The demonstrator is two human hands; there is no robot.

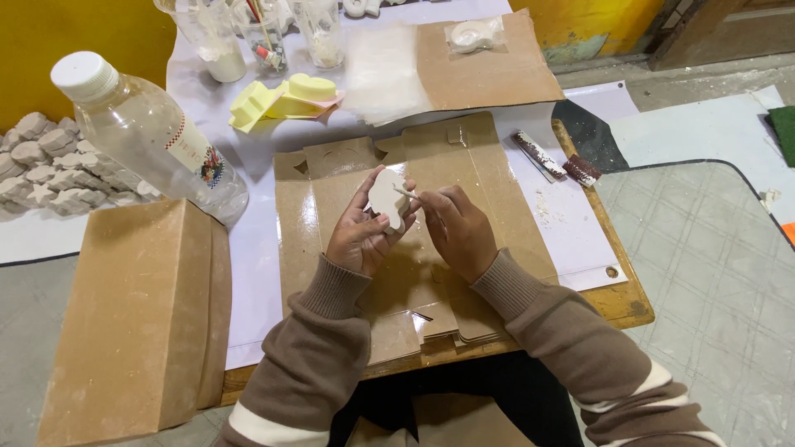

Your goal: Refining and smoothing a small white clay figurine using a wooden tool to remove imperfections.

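We are gripping a white plaster figure (387, 199) in our left hand (358, 240) while our right hand (457, 232), pinching a thin tool (406, 193), is scraping its edge, calling for light, steady strokes.

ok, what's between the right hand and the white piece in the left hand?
A thin stick, held by the right hand, touching the white piece in the left hand; head view.

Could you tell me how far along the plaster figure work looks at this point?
Done, apparently: a pile of white cast pieces lies at the far left. In hand: the left hand holds a white plaster figure while the right hand works its edge with a thin tool. How many pieces remain cannot be told.
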